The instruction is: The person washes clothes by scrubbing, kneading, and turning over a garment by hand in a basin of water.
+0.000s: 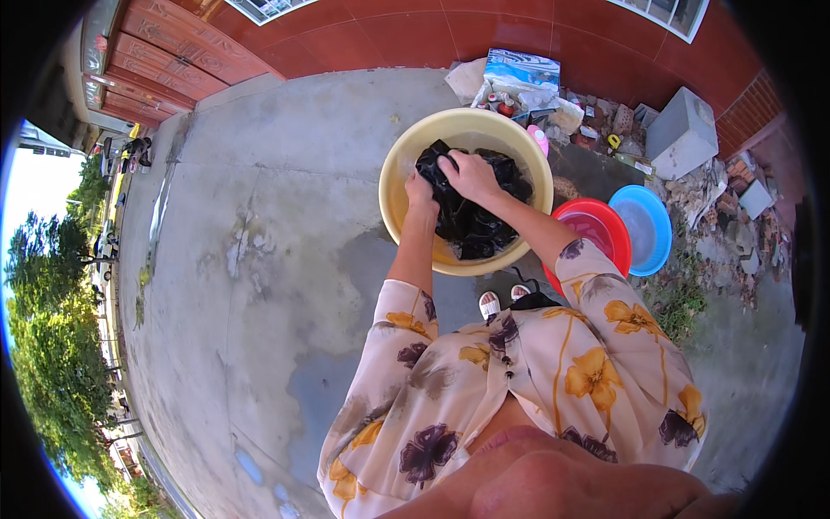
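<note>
A wet black garment (476, 220) lies bunched in a large yellow plastic basin (393, 214) with some water in it. My left hand (421, 191) grips the garment's edge at the left, its fingers partly hidden behind the cloth. Above the middle of the basin, my right hand (470, 174) is closed on another fold of the same garment, thumb on top. Between the two hands a gathered part of the cloth is raised towards the basin's far side. The rest of the garment spreads down to the near wall.
Right of the yellow basin stand a red basin (626, 243) and a blue basin (668, 227) holding cloudy water. A pink bottle (538, 137) touches the far right. Rubble (733, 214), a grey block (684, 133) and boxes (522, 68) line the red wall (402, 39). Wet concrete (292, 194) extends left.
</note>
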The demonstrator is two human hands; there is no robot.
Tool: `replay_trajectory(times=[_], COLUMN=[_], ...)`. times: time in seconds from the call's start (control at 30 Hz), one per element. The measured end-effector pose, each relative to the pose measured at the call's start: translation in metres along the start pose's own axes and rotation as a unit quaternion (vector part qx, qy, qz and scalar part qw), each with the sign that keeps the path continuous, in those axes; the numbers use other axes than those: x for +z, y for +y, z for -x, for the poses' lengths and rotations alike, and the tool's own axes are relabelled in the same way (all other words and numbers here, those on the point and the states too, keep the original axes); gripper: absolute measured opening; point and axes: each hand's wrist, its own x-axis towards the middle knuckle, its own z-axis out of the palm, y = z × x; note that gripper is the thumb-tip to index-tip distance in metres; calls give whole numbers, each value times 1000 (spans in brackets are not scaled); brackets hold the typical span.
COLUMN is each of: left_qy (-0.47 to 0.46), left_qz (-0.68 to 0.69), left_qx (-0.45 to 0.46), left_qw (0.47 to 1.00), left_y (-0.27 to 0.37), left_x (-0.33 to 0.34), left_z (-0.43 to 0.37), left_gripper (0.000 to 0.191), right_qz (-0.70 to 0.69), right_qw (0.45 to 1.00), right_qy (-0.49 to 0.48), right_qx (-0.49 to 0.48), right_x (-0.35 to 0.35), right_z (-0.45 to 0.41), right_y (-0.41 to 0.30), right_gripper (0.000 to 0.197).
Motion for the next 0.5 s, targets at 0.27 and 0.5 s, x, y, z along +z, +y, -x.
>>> replay_trajectory(times=[0.27,0.5], left_qy=[-42,1], left_qz=[-374,-665], left_qx=[258,143], left_qw=[890,733], left_y=[40,-26], left_x=[-59,-29], left_z=[70,85], left_gripper=[68,92], right_qz=[216,278], right_qw=[969,937], right_qy=[-118,-210], right_qx=[0,-11], right_x=[-63,6], right_z=[7,-4], right_y=[28,63], right_gripper=[59,64])
